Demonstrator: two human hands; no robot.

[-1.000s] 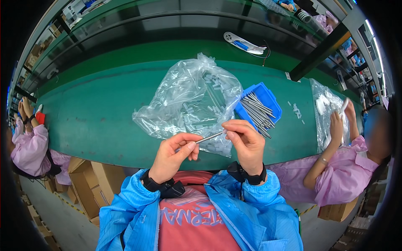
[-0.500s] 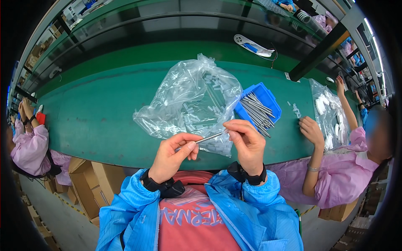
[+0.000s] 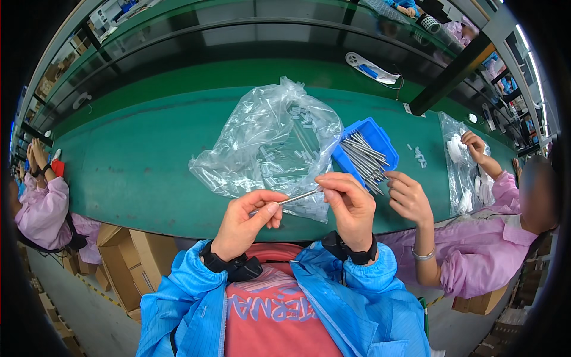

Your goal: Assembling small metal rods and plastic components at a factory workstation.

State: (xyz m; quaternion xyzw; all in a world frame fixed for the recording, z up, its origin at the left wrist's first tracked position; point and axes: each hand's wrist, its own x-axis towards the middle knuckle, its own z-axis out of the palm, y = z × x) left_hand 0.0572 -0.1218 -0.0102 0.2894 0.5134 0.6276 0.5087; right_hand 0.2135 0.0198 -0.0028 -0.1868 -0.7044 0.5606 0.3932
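Note:
In front of my chest a thin metal rod (image 3: 300, 196) slants up to the right. My left hand (image 3: 247, 217) pinches its lower end between thumb and fingers. At the upper end, the thumb and index finger of my right hand (image 3: 351, 205) close round the tip; whether a small clear piece sits there too, I cannot make out. Just beyond both hands lies an open clear plastic bag (image 3: 238, 143) with several short translucent tubes (image 3: 270, 169) in it. A blue bin (image 3: 383, 140) full of similar metal rods (image 3: 363, 157) stands to the right of the bag.
A co-worker in pink reaches with one hand (image 3: 410, 199) to the bin's rods. Loose translucent tubes (image 3: 420, 156) lie beside it, and a bag of white parts (image 3: 461, 172) farther right. A white device (image 3: 372, 68) rests on the green conveyor (image 3: 238, 74). Cardboard boxes (image 3: 134, 262) stand below left.
My hands stay nearly in place, still on the rod. The co-worker's hand has moved left to the blue bin. The white device on the conveyor has shifted right.

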